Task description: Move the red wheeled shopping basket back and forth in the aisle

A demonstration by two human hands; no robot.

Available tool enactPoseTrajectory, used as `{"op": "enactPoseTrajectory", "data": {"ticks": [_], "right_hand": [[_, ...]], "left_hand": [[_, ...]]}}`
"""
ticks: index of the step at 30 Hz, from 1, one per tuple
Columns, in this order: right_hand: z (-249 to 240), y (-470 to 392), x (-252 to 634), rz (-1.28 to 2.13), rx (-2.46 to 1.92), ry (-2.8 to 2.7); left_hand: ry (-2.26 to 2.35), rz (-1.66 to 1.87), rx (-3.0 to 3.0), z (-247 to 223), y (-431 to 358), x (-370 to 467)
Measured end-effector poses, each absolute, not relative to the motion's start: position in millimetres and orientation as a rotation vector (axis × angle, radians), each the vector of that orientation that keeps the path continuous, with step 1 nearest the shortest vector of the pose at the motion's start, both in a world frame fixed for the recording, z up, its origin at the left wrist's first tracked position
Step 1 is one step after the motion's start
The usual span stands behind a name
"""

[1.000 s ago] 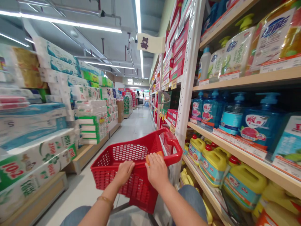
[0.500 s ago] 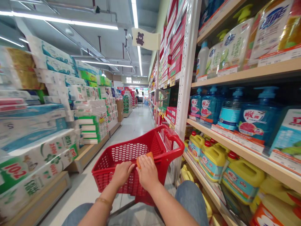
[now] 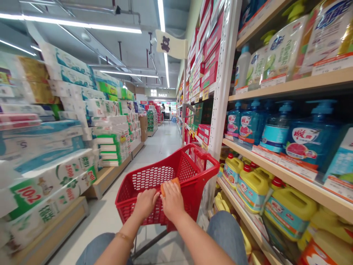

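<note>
Fingers of the left hand (image 3: 145, 204), in the head view, curl together over the near rim (image 3: 193, 180) of the red cart (image 3: 191, 197), clamped there with the thumb toward the right hand (image 3: 172, 204). The right hand's fingers lie side by side over an orange cloth (image 3: 176, 181), holding it against that rim; their tips are hidden, so I cannot tell how firmly they pinch. The cloth sits just beside the left thumb, partway along the cart's near side and apart from its handle (image 3: 214, 166).

A second ago the right hand and cloth were nearer that handle; since then they have shifted along the rim, close to the left hand. That suggests the cloth is being rubbed along the cart while the left hand steadies it.

The cart's long axis slants left to right, its handle end pointing toward the yellow jugs (image 3: 289, 209) on its right, its other end toward the paper packs (image 3: 46, 191) on its left. The cloth's visible edge rises toward the handle; most of it is covered.
</note>
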State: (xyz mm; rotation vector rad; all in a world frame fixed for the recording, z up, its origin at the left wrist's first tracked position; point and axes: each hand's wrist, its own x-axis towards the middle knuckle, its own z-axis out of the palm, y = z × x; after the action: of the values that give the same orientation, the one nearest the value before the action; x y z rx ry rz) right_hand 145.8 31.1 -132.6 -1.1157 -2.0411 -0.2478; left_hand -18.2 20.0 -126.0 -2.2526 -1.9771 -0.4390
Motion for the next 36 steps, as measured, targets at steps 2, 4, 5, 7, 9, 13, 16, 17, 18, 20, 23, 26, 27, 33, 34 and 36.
{"op": "enactPoseTrajectory", "data": {"ticks": [2, 4, 5, 7, 9, 13, 16, 17, 18, 20, 23, 26, 27, 33, 34, 36], "right_hand": [[-134, 32, 148, -0.226, -1.046, -2.119], [-129, 37, 163, -0.224, -1.031, -2.134], [-125, 41, 173, -0.233, -1.049, -2.116], [-116, 49, 193, -0.268, -1.134, -2.045], [-110, 56, 204, -0.289, -1.225, -1.979], [-115, 58, 185, -0.208, -1.314, -1.938], [-128, 49, 151, -0.111, -1.195, -2.044], [-132, 45, 143, -0.092, -1.143, -2.081], [-134, 43, 137, -0.078, -1.099, -2.112], [-135, 42, 136, -0.065, -1.051, -2.146], [-127, 54, 156, -0.072, -1.099, -2.112], [-119, 71, 177, -0.097, -1.199, -2.029], [-119, 74, 178, -0.104, -1.224, -2.007], [-136, 52, 139, -0.032, -1.13, -2.083], [-139, 45, 133, -0.013, -1.074, -2.117], [-142, 38, 130, 0.016, -0.978, -2.178]], "left_hand": [[-2.012, -0.436, -2.16, -128, 16, -27], [-2.065, -0.401, -2.063, -131, 14, -43], [-2.092, -0.38, -2.045, -132, 13, -52], [-2.12, -0.353, -2.094, -133, 13, -69], [-2.156, -0.344, -2.133, -133, 14, -78], [-2.179, -0.301, -2.104, -131, 14, -65], [-2.123, -0.304, -2.116, -131, 11, -46], [-2.095, -0.32, -2.142, -131, 10, -42], [-2.068, -0.342, -2.178, -133, 9, -41], [-2.046, -0.395, -2.248, -136, 9, -45], [-2.084, -0.446, -2.272, -143, 9, -61], [-2.088, -0.475, -2.236, -147, 9, -69], [-2.089, -0.475, -2.223, -147, 8, -68], [-2.061, -0.505, -2.274, -145, 1, -49], [-2.032, -0.543, -2.311, -145, 0, -48], [-1.963, -0.616, -2.399, -147, -4, -52]]}}
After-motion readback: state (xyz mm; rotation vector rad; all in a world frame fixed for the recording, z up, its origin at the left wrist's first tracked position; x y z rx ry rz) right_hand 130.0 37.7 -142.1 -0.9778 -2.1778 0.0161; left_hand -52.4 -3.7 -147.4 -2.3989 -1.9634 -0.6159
